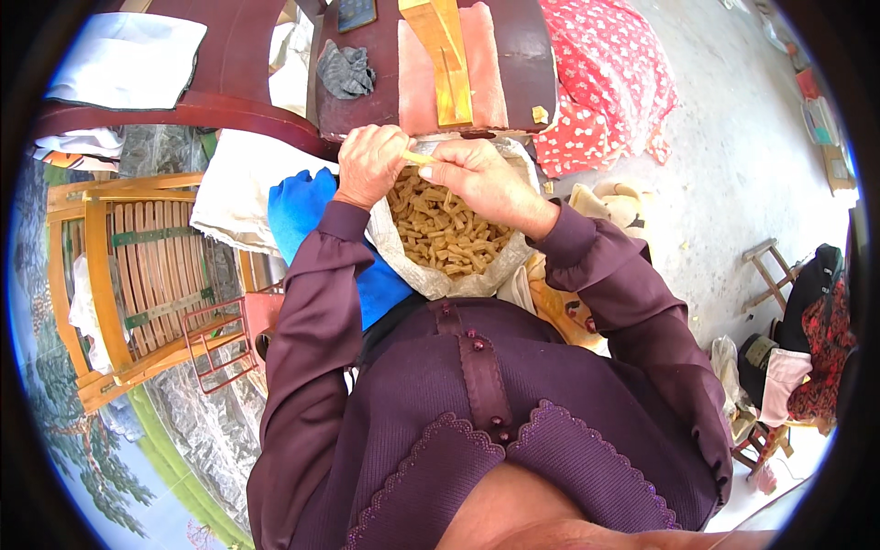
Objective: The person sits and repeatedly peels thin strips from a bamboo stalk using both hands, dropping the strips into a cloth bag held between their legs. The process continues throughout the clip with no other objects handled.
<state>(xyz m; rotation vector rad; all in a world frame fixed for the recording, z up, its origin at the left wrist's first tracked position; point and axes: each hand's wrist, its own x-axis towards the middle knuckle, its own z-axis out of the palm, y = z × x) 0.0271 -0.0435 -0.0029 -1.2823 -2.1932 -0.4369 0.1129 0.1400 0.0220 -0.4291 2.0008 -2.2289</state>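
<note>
Above the mouth of a white woven sack (403, 257), my two hands come close together. My left hand (374, 163) is closed, its fingertips on one end of a short pale-yellow stick-like piece (418, 159). The other end is pinched by my right hand (477, 179), between thumb and fingers. Many short yellow-brown pieces (449, 229) of similar shape fill the sack; their kind I cannot tell. Just beyond my hands, a yellow wooden block-like tool (447, 82) stands on a pink cloth (417, 87) on a dark red table or bench (527, 55).
A crumpled grey cloth (346, 71) and a phone-like dark slab (357, 13) lie on the dark red surface. Red flowered fabric (605, 82) hangs at its right. Blue cloth (307, 211) and a wooden slatted chair (156, 266) are at left; a small wooden stool (768, 273) stands right.
</note>
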